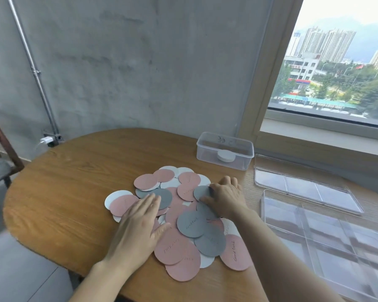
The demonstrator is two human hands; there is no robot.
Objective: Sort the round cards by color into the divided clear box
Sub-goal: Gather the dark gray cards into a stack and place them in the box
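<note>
we start sorting; right hand [225, 198] fingers pinching grey card [202, 192], left hand [138, 229] flat, fingers together on pile [183, 240]; next we carry card right to divided clear box [327, 240]

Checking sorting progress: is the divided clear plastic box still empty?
Empty: the divided clear plastic box shows only bare compartments, no cards.
</note>
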